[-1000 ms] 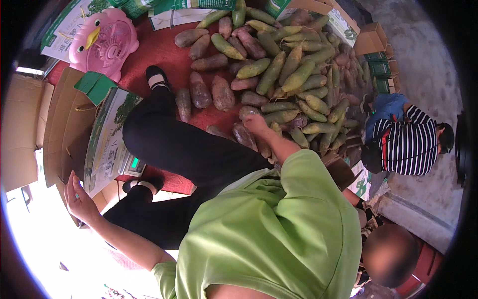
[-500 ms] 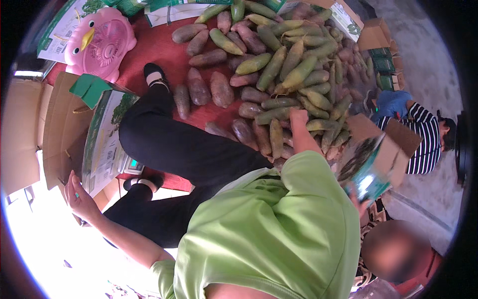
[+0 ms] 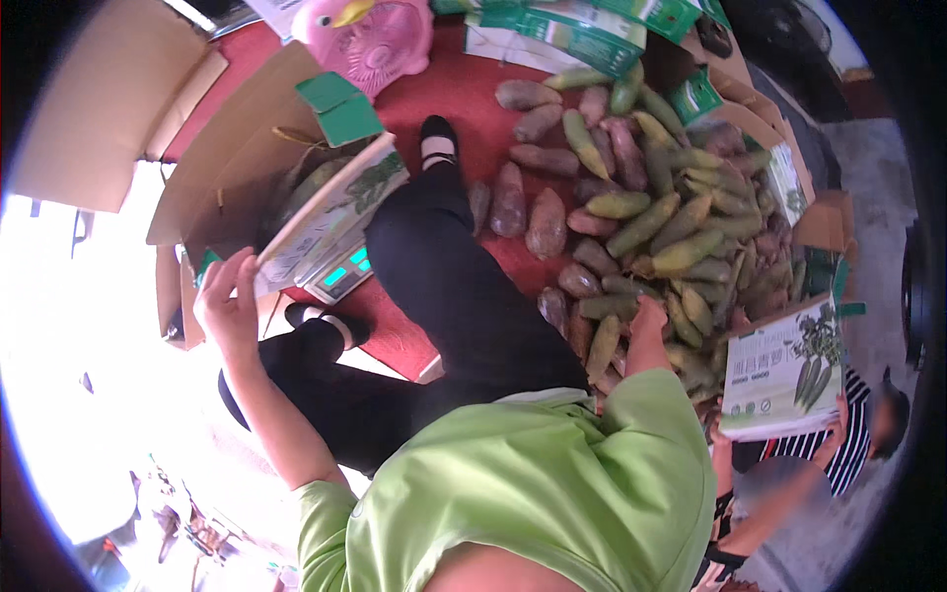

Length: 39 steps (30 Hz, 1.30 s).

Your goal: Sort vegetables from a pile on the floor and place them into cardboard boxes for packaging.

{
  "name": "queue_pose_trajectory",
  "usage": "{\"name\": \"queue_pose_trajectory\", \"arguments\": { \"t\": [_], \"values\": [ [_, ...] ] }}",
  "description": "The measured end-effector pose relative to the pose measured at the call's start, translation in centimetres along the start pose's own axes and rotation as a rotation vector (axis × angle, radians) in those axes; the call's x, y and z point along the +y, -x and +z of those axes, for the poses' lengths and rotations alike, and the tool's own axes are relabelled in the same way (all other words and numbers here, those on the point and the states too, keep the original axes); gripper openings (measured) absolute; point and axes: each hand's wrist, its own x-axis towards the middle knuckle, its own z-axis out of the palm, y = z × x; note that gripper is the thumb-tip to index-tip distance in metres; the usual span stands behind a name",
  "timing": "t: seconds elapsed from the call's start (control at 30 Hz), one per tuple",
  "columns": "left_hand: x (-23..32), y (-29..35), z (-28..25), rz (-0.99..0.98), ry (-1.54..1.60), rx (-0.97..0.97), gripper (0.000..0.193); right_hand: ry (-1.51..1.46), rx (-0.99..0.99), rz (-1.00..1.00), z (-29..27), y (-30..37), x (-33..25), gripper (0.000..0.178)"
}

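Note:
My right hand (image 3: 648, 321) is closed at the right end of a green radish (image 3: 606, 307), among a large heap of radishes (image 3: 681, 252); its fingers are partly hidden. My left hand (image 3: 229, 304) reaches the near top corner of an open carton (image 3: 212, 158), its bent fingers on the edge of the printed wall. A few radishes (image 3: 314, 187) show dimly inside this carton. The carton stands by a scale (image 3: 347, 279) with a lit display, beside my bent leg.
A pink bird-shaped fan (image 3: 370, 49) stands at the far left. Several purplish film-wrapped radishes (image 3: 547, 225) lie on the red mat (image 3: 483, 89). At right, a co-worker's hands hold a printed carton (image 3: 784, 375); a person in stripes is behind. Green-and-white flattened cartons (image 3: 562, 39) lie at the back.
The view has swung left. My left hand has come from open beside the carton to its wall's edge. My right hand stays at the radish. The co-worker's carton now shows its printed side.

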Motion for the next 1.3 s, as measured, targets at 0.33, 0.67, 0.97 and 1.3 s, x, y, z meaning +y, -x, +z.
{"name": "queue_pose_trajectory", "arguments": {
  "t": [0.33,0.67,0.97,1.3],
  "values": [
    [2.0,1.7,-3.2,-0.074,-0.109,-0.087,0.009,-0.168,-0.135,-0.415,7.0,21.7,-21.5,0.064],
    [2.2,1.5,-3.7,-0.093,-0.079,-0.094,0.011,-0.466,-0.414,-0.982,3.2,32.5,-39.6,0.06],
    [2.1,1.6,-3.9,-0.069,-0.127,-0.08,0.013,-1.085,-0.888,-1.489,-1.6,48.8,-56.0,0.059],
    [1.8,1.7,-4.2,-0.086,-0.074,-0.099,0.011,-0.106,-0.533,-2.206,9.4,56.9,-56.6,0.045]
  ]
}}
